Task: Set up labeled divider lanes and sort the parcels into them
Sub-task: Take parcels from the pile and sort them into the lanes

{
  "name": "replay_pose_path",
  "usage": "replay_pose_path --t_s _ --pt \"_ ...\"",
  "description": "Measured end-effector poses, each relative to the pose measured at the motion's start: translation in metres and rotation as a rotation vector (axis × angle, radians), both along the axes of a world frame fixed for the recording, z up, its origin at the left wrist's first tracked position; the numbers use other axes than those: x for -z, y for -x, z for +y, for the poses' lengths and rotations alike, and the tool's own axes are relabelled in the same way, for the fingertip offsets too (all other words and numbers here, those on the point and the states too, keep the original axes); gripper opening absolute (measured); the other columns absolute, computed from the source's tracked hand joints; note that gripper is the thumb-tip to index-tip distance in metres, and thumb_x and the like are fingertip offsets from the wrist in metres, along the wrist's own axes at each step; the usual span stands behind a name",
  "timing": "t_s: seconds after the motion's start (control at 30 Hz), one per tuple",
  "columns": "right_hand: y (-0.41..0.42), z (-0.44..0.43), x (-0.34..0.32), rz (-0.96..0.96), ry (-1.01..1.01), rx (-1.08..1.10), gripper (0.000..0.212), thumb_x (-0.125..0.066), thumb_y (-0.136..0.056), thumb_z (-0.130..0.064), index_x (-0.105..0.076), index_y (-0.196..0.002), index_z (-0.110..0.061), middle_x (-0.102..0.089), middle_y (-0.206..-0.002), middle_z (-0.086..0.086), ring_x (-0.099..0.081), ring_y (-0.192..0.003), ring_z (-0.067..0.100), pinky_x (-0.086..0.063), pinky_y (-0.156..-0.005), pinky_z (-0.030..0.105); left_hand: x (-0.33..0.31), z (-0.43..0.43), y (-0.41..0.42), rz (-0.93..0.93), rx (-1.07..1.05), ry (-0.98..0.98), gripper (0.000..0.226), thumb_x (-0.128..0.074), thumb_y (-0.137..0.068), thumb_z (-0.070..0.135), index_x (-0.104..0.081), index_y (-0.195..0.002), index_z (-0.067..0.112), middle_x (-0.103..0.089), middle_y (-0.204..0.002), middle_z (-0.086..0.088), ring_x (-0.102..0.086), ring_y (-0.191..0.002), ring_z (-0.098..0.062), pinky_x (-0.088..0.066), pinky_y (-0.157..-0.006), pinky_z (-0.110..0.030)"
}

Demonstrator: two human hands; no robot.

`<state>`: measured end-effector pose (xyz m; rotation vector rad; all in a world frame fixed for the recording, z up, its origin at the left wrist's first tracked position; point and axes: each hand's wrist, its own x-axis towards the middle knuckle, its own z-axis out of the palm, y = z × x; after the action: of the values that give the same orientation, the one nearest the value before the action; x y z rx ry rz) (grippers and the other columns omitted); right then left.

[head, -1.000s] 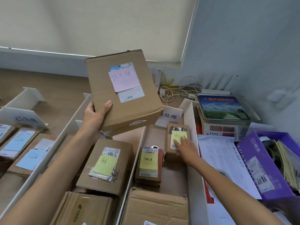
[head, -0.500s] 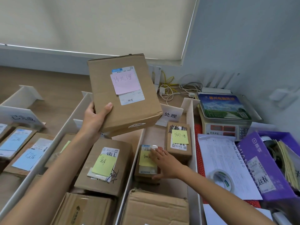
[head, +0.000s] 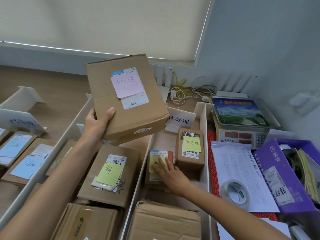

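My left hand (head: pixel 97 123) grips a brown parcel with a pink note (head: pixel 126 99) by its lower left corner and holds it up above the lanes. My right hand (head: pixel 168 172) rests with straight fingers on a small parcel with a yellow note (head: pixel 158 159) lying in the right lane. Beside it to the right stands another small parcel with a yellow note (head: pixel 190 149). A white lane label (head: pixel 180 119) stands at the far end of that lane. White dividers (head: pixel 136 186) separate the lanes.
The middle lane holds a parcel with a yellow note (head: pixel 110 174) and more boxes nearer me. The left lanes hold flat parcels with blue notes (head: pixel 27 166) and a label (head: pixel 21 121). Right of the lanes are a scale (head: pixel 240 123), tape roll (head: pixel 234 191), papers and a purple box (head: pixel 277 172).
My right hand moved from the far small parcel back to the nearer small parcel and now lies on it. The left hand keeps the pink-note parcel raised, shifted slightly right.
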<state>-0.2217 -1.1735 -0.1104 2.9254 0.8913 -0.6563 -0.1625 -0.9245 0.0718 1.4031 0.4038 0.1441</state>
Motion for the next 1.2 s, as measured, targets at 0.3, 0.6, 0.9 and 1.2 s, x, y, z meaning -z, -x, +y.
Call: replay_pose_path --t_s 0.3,0.6,0.9,1.2 --pt "-0.041 -0.002 0.002 -0.256 0.070 0.092 0.064 -0.040 -0.095 0.002 -0.008 -0.149 -0.005 -0.013 -0.154 0.024 -0.014 -0.143 0.040 -0.045 -0.101 0.044 0.000 0.000 -0.002 -0.017 0.000 0.001 0.041 -0.064 -0.088 0.022 -0.052 -0.126 0.014 -0.066 -0.106 0.002 -0.065 -0.086 -0.012 -0.056 -0.068 -0.029" --pt "-0.049 -0.013 -0.027 -0.321 0.022 0.173 0.039 -0.051 -0.092 -0.023 -0.043 -0.129 -0.012 -0.046 -0.131 0.014 -0.046 -0.117 0.028 -0.041 -0.094 0.038 -0.008 0.008 0.015 -0.001 -0.024 -0.005 0.038 -0.062 -0.089 0.023 -0.051 -0.125 0.016 -0.064 -0.097 0.008 -0.065 -0.072 -0.004 -0.055 -0.052 -0.023" --pt "0.043 -0.052 -0.098 -0.255 -0.317 0.417 0.019 -0.049 -0.093 -0.025 -0.060 -0.102 -0.012 -0.058 -0.100 0.007 -0.053 -0.094 0.025 -0.047 -0.078 0.039 -0.037 0.008 0.078 -0.073 0.056 0.001 0.043 -0.064 -0.089 0.020 -0.048 -0.128 0.014 -0.064 -0.102 0.007 -0.064 -0.084 -0.006 -0.057 -0.068 -0.022" --pt "0.158 -0.044 -0.143 -0.267 -0.577 0.643 0.022 -0.050 -0.095 -0.019 -0.067 -0.105 -0.010 -0.067 -0.103 0.004 -0.059 -0.094 0.016 -0.041 -0.078 0.025 -0.061 0.025 0.165 -0.149 0.141 0.022 0.034 -0.065 -0.088 0.021 -0.051 -0.119 0.018 -0.064 -0.098 0.007 -0.064 -0.079 -0.005 -0.055 -0.060 -0.020"
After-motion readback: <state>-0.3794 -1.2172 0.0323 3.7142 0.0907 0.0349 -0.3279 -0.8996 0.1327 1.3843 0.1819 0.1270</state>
